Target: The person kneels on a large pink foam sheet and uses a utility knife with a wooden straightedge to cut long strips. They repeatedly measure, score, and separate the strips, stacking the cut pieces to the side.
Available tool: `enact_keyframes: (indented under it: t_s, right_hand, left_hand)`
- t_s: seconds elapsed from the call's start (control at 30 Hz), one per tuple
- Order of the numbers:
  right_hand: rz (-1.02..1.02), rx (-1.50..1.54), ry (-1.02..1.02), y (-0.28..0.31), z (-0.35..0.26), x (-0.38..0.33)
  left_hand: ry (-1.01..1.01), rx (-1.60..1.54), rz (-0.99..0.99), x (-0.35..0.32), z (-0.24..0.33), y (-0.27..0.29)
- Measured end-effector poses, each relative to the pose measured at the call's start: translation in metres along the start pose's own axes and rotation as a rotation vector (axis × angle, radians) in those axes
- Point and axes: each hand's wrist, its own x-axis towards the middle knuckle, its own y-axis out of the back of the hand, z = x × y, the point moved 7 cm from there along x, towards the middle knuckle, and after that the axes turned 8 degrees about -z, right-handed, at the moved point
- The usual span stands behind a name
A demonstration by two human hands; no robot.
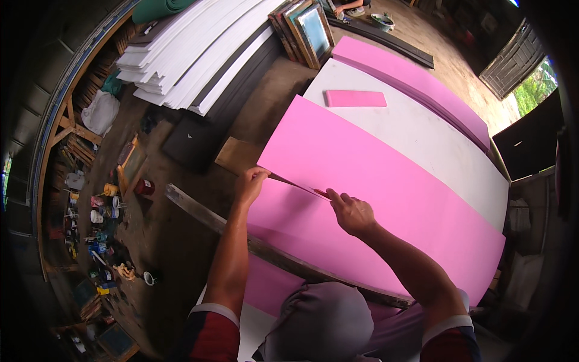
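Observation:
A large pink foam sheet [362, 175] lies in front of me, with a slit running inward from its left edge. My left hand [252, 181] pinches that edge beside the slit's open end. In my right hand [351, 212] is a slim red cutter knife [321, 193], its tip at the inner end of the slit. The fingers are closed around its handle. Below the slit, the near part of the sheet sags slightly apart from the far part. Beyond the sheet, a small pink foam strip [356, 98] rests on a white sheet [422, 133].
A long wooden bar [271, 253] crosses beneath the pink sheet's near side. More pink sheets [410, 84] lie at the far edge. White sheets [187, 54] and framed screens [310, 36] stand far left. Paint pots [105, 211] clutter the left floor. Another person's hand [341, 9] shows at the top.

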Motion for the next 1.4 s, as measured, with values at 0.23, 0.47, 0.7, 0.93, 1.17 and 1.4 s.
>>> enact_keyframes:
  t_s: [0.23, 0.47, 0.7, 0.93, 1.17, 1.4]
  right_hand:
    - [-0.125, -0.008, -0.011, -0.014, -0.020, 0.031]
    - [-0.288, -0.060, -0.053, -0.019, -0.007, 0.018]
    - [-0.525, -0.110, -0.174, -0.017, 0.078, -0.073]
    - [-0.363, -0.039, -0.155, 0.001, 0.090, -0.084]
    - [-0.259, 0.038, -0.084, -0.003, 0.050, -0.026]
    - [-0.327, 0.020, -0.063, -0.019, 0.043, -0.022]
  left_hand:
    - [0.017, -0.059, -0.012, -0.006, 0.002, 0.001]
    - [-0.005, -0.076, -0.006, -0.006, 0.000, 0.003]
    - [0.049, 0.061, -0.154, 0.004, 0.005, 0.006]
    - [0.029, 0.880, -0.389, 0.034, 0.046, -0.070]
    - [-0.137, 0.894, -0.343, -0.003, 0.061, -0.144]
    - [-0.318, 0.866, -0.164, -0.033, 0.091, -0.125]
